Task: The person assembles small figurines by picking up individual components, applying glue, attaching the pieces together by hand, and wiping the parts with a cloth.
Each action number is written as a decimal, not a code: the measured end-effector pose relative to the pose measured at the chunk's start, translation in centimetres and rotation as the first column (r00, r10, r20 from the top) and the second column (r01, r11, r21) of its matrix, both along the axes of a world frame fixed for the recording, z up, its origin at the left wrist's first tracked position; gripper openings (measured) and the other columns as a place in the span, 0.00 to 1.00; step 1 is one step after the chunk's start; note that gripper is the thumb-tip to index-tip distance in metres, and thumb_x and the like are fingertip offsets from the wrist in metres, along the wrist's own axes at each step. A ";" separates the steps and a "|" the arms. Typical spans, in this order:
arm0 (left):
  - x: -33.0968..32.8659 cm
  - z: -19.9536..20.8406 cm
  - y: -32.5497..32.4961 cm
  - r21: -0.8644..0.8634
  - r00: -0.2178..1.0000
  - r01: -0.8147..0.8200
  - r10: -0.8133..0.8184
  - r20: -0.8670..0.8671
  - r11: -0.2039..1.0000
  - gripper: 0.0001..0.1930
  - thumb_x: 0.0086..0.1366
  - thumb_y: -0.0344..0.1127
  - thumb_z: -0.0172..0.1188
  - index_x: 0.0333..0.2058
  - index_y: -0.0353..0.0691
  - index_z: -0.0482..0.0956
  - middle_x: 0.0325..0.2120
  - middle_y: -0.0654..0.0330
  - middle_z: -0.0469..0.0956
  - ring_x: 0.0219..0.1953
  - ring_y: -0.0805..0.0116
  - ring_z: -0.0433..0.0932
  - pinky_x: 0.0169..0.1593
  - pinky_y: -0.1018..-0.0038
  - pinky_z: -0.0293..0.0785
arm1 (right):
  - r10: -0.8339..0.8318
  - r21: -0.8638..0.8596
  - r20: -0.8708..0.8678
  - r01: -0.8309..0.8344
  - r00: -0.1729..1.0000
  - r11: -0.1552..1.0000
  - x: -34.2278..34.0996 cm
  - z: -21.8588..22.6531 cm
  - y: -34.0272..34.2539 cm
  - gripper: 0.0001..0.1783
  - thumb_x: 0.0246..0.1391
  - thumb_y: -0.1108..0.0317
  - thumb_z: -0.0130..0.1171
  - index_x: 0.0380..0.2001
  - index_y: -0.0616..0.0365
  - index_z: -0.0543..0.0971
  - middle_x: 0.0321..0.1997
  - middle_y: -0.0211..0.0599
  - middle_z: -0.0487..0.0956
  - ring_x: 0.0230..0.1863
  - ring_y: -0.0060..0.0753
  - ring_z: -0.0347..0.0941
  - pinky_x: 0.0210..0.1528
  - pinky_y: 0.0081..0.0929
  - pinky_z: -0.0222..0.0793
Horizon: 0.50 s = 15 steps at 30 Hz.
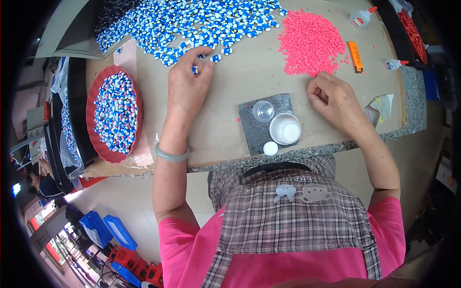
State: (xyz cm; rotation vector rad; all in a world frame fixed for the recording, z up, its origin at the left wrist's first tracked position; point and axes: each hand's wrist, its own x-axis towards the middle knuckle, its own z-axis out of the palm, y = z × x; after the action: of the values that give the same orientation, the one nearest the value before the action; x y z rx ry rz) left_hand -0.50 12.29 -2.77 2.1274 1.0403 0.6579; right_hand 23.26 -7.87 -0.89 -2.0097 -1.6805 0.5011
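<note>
My left hand [189, 79] is over the near edge of a spread of small blue-and-white figure-shaped pieces [206, 21]. Its thumb and forefinger curve toward each other, and one small blue-and-white piece [195, 69] shows in the crook between them. More loose pieces lie by the fingertips. At the near edge of a heap of small pink pieces [312, 43], my right hand [336, 98] has its fingers curled and pressed together; whatever they hold is hidden. Between the hands, a dark grey slab [249, 132] carries a clear round cup [263, 111], a white cup [285, 128] and a white cap [270, 148].
A red fluted bowl [138, 120] full of mixed pieces stands at the left. On the right are an orange box [355, 56], two red-tipped glue bottles [361, 18] and a torn wrapper [380, 109]. A black tray [401, 41] with red pieces sits at the far right.
</note>
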 end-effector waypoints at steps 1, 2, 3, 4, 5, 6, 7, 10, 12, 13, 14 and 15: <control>0.3 -0.2 0.1 0.026 0.999 0.023 -0.022 -0.032 0.999 0.11 0.57 0.28 0.62 0.41 0.38 0.81 0.21 0.60 0.72 0.27 0.64 0.74 0.35 0.71 0.72 | 0.023 -0.001 0.002 -0.023 1.000 1.000 0.1 0.0 0.0 0.04 0.45 0.78 0.60 0.26 0.60 0.75 0.26 0.36 0.74 0.27 0.37 0.75 0.30 0.32 0.71; 0.5 -0.5 0.2 0.023 0.999 0.024 -0.023 -0.031 0.999 0.11 0.57 0.28 0.62 0.41 0.38 0.81 0.21 0.60 0.72 0.27 0.64 0.74 0.35 0.71 0.72 | 0.046 -0.004 0.004 -0.046 0.999 0.999 0.2 0.1 0.0 0.04 0.45 0.78 0.59 0.26 0.61 0.74 0.26 0.36 0.74 0.26 0.35 0.74 0.29 0.31 0.71; 0.7 -0.6 0.2 0.098 0.997 0.047 -0.040 -0.067 0.994 0.10 0.57 0.28 0.62 0.39 0.38 0.80 0.21 0.59 0.73 0.26 0.61 0.75 0.34 0.68 0.72 | 0.046 -0.002 0.003 -0.046 0.999 0.999 0.1 0.4 0.0 0.04 0.45 0.78 0.59 0.26 0.61 0.74 0.26 0.36 0.74 0.26 0.35 0.74 0.29 0.31 0.71; 0.9 -0.8 0.3 0.169 0.993 0.072 -0.055 -0.103 0.983 0.10 0.56 0.29 0.63 0.38 0.38 0.80 0.22 0.57 0.75 0.26 0.59 0.76 0.33 0.66 0.72 | 0.011 -0.001 -0.113 -0.012 0.993 1.000 0.0 0.9 -0.2 0.04 0.45 0.79 0.59 0.26 0.61 0.74 0.26 0.35 0.74 0.26 0.31 0.73 0.28 0.28 0.70; 1.0 -1.1 0.4 0.167 0.993 0.072 -0.056 -0.103 0.983 0.10 0.56 0.29 0.63 0.38 0.38 0.80 0.22 0.57 0.75 0.26 0.59 0.76 0.33 0.66 0.72 | -0.023 -0.006 -0.228 0.022 0.973 1.000 -0.1 1.1 -0.3 0.05 0.45 0.80 0.58 0.26 0.62 0.73 0.26 0.34 0.73 0.25 0.27 0.72 0.28 0.25 0.70; 1.2 -1.3 0.5 0.208 0.992 0.081 -0.058 -0.112 0.975 0.09 0.56 0.30 0.63 0.37 0.37 0.80 0.23 0.56 0.76 0.27 0.57 0.76 0.33 0.64 0.72 | -0.029 -0.010 -0.227 0.027 0.974 1.000 -0.2 1.2 -0.5 0.05 0.45 0.80 0.58 0.26 0.62 0.73 0.26 0.34 0.73 0.25 0.27 0.72 0.28 0.25 0.70; 1.4 -1.5 0.5 0.247 0.991 0.089 -0.061 -0.120 0.965 0.08 0.56 0.30 0.63 0.36 0.37 0.80 0.23 0.55 0.77 0.27 0.56 0.77 0.32 0.62 0.72 | -0.030 -0.013 -0.311 0.027 0.950 1.000 -0.2 1.2 -0.7 0.04 0.46 0.81 0.58 0.27 0.63 0.73 0.26 0.32 0.73 0.26 0.23 0.71 0.28 0.22 0.70; 1.5 -1.4 0.7 0.216 0.989 0.098 -0.071 -0.128 0.972 0.08 0.57 0.31 0.62 0.35 0.37 0.80 0.23 0.54 0.77 0.26 0.54 0.77 0.32 0.61 0.72 | -0.032 -0.035 -0.468 0.017 0.883 0.999 -0.4 1.3 -1.1 0.04 0.48 0.81 0.57 0.27 0.63 0.73 0.26 0.28 0.73 0.28 0.17 0.69 0.30 0.18 0.70; 1.2 -1.5 0.9 0.206 0.988 0.117 -0.093 -0.121 0.972 0.08 0.58 0.31 0.60 0.36 0.36 0.80 0.23 0.53 0.78 0.25 0.55 0.77 0.31 0.63 0.73 | -0.035 -0.053 -0.539 0.008 0.842 0.999 -0.6 1.4 -1.0 0.04 0.49 0.80 0.57 0.26 0.63 0.73 0.27 0.26 0.73 0.29 0.14 0.69 0.31 0.17 0.70; 1.1 -1.4 0.8 0.174 0.994 0.084 -0.070 -0.081 0.981 0.07 0.59 0.30 0.59 0.36 0.36 0.79 0.23 0.53 0.78 0.24 0.58 0.77 0.31 0.66 0.73 | -0.026 -0.066 -0.593 -0.016 0.805 0.998 -0.6 1.5 -0.9 0.03 0.50 0.80 0.58 0.26 0.63 0.73 0.27 0.25 0.73 0.29 0.14 0.69 0.32 0.16 0.70; 1.0 -1.1 0.5 0.141 0.998 0.050 -0.044 -0.043 0.989 0.07 0.59 0.30 0.58 0.36 0.36 0.79 0.23 0.53 0.78 0.24 0.61 0.77 0.31 0.68 0.73 | -0.018 -0.077 -0.646 -0.041 0.763 0.996 -0.6 1.7 -0.9 0.03 0.51 0.79 0.58 0.26 0.63 0.73 0.27 0.23 0.73 0.30 0.13 0.68 0.33 0.15 0.70; 0.8 -0.5 0.2 0.053 0.998 0.023 -0.020 -0.059 0.998 0.07 0.61 0.30 0.57 0.37 0.36 0.79 0.24 0.57 0.78 0.25 0.70 0.76 0.31 0.74 0.71 | -0.039 -0.099 -0.676 -0.039 0.736 0.994 -0.8 1.8 -0.8 0.04 0.51 0.79 0.58 0.27 0.62 0.73 0.27 0.22 0.72 0.30 0.11 0.68 0.34 0.13 0.68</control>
State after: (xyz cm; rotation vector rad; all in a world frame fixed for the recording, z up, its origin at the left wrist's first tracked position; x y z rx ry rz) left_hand 0.35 12.54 -3.27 2.2133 1.0404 0.6233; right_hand 22.50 -8.70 0.89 -1.5854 -1.1990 1.1847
